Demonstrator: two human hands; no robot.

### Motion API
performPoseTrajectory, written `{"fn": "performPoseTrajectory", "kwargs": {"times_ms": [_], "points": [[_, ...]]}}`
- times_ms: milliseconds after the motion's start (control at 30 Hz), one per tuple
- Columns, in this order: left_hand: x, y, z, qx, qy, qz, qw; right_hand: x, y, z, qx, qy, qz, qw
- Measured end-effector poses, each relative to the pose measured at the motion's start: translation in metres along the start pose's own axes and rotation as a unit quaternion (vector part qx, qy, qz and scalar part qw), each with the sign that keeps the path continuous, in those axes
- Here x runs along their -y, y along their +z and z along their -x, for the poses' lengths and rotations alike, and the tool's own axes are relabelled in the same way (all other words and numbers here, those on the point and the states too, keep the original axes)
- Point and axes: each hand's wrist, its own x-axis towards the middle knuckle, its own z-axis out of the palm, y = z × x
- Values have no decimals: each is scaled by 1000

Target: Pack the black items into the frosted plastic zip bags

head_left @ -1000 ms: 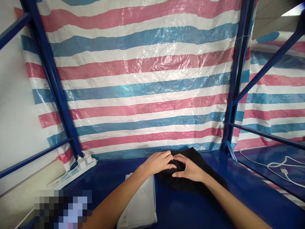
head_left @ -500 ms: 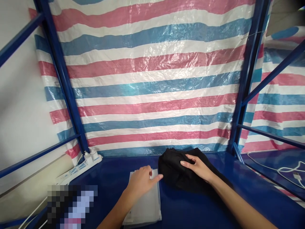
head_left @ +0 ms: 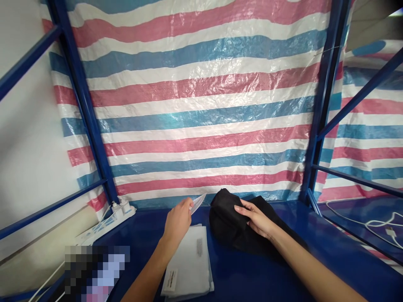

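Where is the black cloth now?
In the head view, the black cloth is low, right of centre, on the blue surface, right of the translucent plastic bags, with the right hand on it.

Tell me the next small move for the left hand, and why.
Probably ease the thin pale piece rightward to the black cloth: the left hand pinches it just left of the cloth, its free end points that way, and the right hand holds the cloth. Whether the cloth has an opening there, I cannot tell.

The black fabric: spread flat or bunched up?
Bunched up: the black fabric rises in a rounded bulge where the right hand holds it.
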Motion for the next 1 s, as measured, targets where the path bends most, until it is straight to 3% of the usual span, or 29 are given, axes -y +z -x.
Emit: {"fn": "performPoseTrajectory", "kwargs": {"times_ms": [200, 367, 500, 600, 700, 900, 1000], "points": [[-9, 27, -9, -87, 49, 66, 993, 8, 40, -16, 50, -33, 32, 998], [-13, 57, 4, -122, 69, 130, 981, -19, 47, -19, -62, -86, 80, 991], [-20, 70, 12, -140, 121, 136, 973, -39, 45, -16, -149, -133, 177, 964], [-29, 72, 15, -146, 150, 112, 971, -42, 48, -16, -176, -150, 220, 948], [-37, 68, 15, -151, 181, 83, 968, -44, 52, -17, -163, -133, 204, 956], [-32, 51, 18, -106, 296, 95, 944, -47, 53, -20, -179, -69, -2, 981], [-17, 46, 22, -59, 295, 128, 945, -40, 49, -17, -153, -25, -62, 986]]}}
